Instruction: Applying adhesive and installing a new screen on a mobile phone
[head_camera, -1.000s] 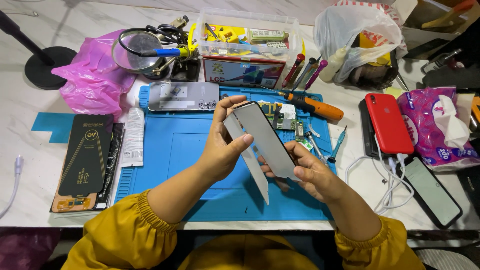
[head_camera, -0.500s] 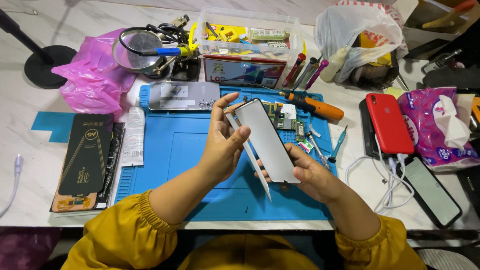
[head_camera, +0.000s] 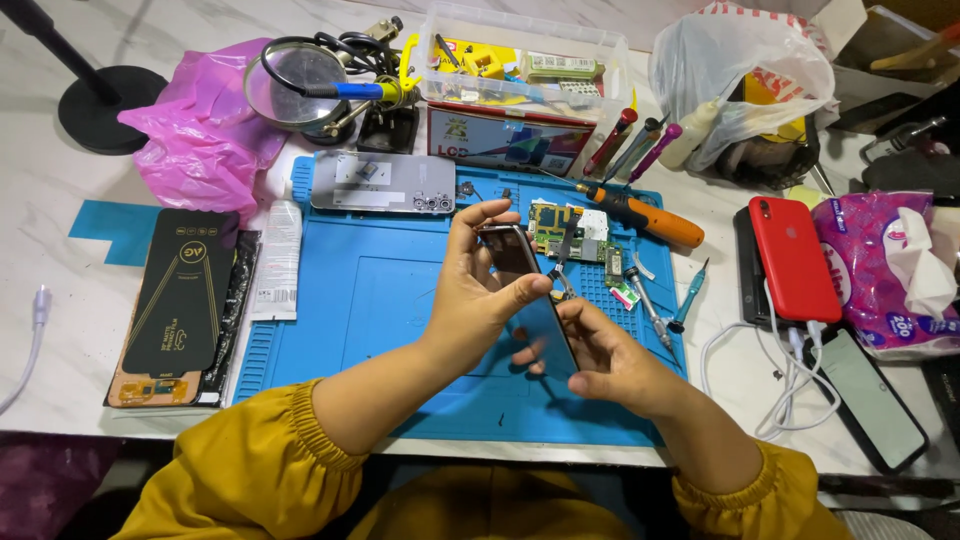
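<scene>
A dark phone screen panel is held above the middle of a blue work mat, tilted on edge so that its glass face is turned toward the right. The left hand is closed on its upper part — the thumb is pressed against the face and the fingers are curled over the top edge. The right hand is closed on the lower end, with the fingertips set against the panel's underside. Both grips are therefore taken up by the same panel, narrow and firm.

Just beyond the panel, a green circuit board is laid on the mat, with an orange-handled screwdriver beside it. A silver phone back cover is seen at the mat's far edge. To the left, on the tabletop, a black screen-protector box is placed near a pink plastic bag and a magnifying lens. To the right, a red phone is lain flat, and a clear plastic parts box is set at the back — well apart from the hands.
</scene>
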